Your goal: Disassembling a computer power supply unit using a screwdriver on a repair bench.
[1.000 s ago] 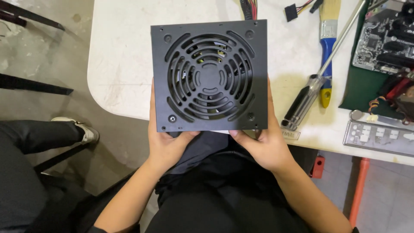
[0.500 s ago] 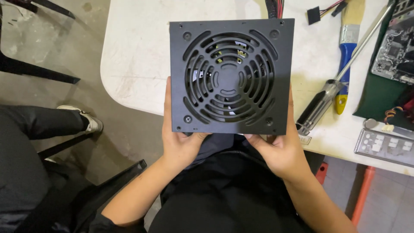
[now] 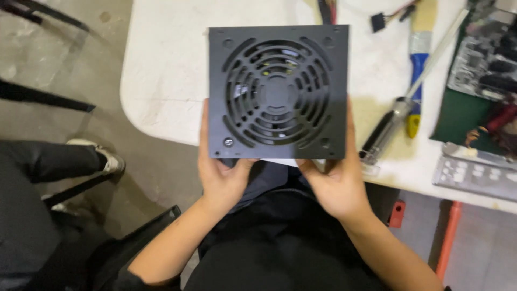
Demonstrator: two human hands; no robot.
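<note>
Head view: screwdriver [image 3: 389, 125] beside power supply [image 3: 278, 91]

A white rounded-corner table [image 3: 161, 81] is carrying, right of the hands, a blue-handled paintbrush [image 3: 417, 59], a black-handled metal screwdriver [image 3: 401, 116], a green circuit board [image 3: 479, 81] and a silver perforated metal plate [image 3: 474, 175].

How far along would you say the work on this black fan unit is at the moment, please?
Done: the black power supply box is lifted over the white table, fan grille up. In hand: the left hand and right hand grip its near corners. Left: one screw shows in the grille corners, the others look empty; the screwdriver lies untouched beside it.
</note>
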